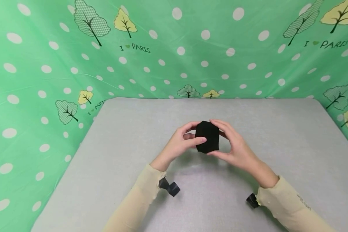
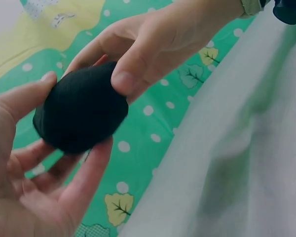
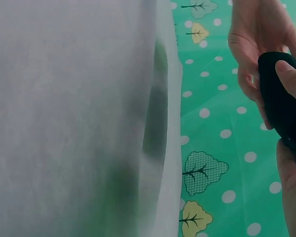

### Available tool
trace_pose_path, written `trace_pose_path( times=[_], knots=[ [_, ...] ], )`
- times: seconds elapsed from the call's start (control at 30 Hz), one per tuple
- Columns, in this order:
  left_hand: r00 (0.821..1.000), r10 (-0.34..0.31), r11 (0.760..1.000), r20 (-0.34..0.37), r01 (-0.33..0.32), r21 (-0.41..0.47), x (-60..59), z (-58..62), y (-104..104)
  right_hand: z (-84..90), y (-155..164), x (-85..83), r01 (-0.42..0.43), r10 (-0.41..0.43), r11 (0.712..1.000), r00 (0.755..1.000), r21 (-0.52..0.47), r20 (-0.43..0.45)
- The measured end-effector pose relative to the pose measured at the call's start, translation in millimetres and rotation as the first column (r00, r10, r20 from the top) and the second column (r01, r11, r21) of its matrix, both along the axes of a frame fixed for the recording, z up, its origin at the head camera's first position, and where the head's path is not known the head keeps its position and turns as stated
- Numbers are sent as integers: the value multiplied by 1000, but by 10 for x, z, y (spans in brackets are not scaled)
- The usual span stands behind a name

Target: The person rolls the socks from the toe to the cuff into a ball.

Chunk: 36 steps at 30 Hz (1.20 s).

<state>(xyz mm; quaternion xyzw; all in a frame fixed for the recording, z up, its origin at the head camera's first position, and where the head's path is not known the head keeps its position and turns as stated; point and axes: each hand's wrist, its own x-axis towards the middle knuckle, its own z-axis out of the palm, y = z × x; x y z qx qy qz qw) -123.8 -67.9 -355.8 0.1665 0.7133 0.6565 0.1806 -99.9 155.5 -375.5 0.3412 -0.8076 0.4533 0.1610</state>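
Observation:
A small black bundle, matte and rounded with slightly angular corners, is held above the grey table between both hands. It looks like cloth, but its exact kind cannot be told. My left hand grips its left side, thumb lying on the near face and fingers behind. From the right, my right hand holds it with fingers at the top edge and thumb along the bottom edge. The left wrist view shows the black bundle as a smooth oval between the two hands. It is partly cut off in the right wrist view.
The grey table extends around and beneath the hands. Behind it and at both sides hangs a green sheet with white dots and printed trees. Dark straps or mounts stick out near both cream sleeves.

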Motion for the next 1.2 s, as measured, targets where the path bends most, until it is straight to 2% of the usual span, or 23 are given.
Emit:
trace_pose_path(
  times=[0.2, 0.33, 0.43, 0.57, 0.63, 0.7, 0.8, 0.93, 1.07, 1.2],
  knots=[
    [990, -99, 993, -96, 104, 54, 14, -11, -67, 34, 41, -9, 17, -14, 998, 999, -63, 45],
    [967, -139, 988, -216, 151, 37, 33, -20, -84, 61, 54, -8, -8, 18, 993, 996, -116, 88],
    [933, -138, 990, -332, 143, -10, 39, -44, -90, 68, 66, -3, -21, 36, 991, 993, -132, 110],
    [869, -137, 991, -476, 124, -60, 34, -61, -87, 57, 84, -2, -19, 33, 993, 992, -116, 121],
    [842, -139, 990, -521, 111, -83, 31, -55, -85, 47, 91, -4, -15, 28, 995, 992, -102, 125],
    [827, -139, 990, -545, 96, -106, 24, -45, -82, 38, 98, -12, -6, 17, 996, 992, -85, 129],
    [824, -138, 988, -550, 72, -139, -3, -29, -78, 31, 104, -38, 18, -7, 998, 989, -68, 150],
    [834, -140, 979, -534, 38, -198, -96, -9, -63, 36, 110, -120, 45, -38, 998, 978, -31, 204],
    [846, -161, 962, -509, 20, -271, -242, -26, -48, 43, 121, -241, 48, -57, 998, 959, 39, 278],
    [861, -174, 942, -478, 4, -337, -376, -104, -27, -8, 135, -368, 27, -59, 995, 932, 93, 357]
  ],
)
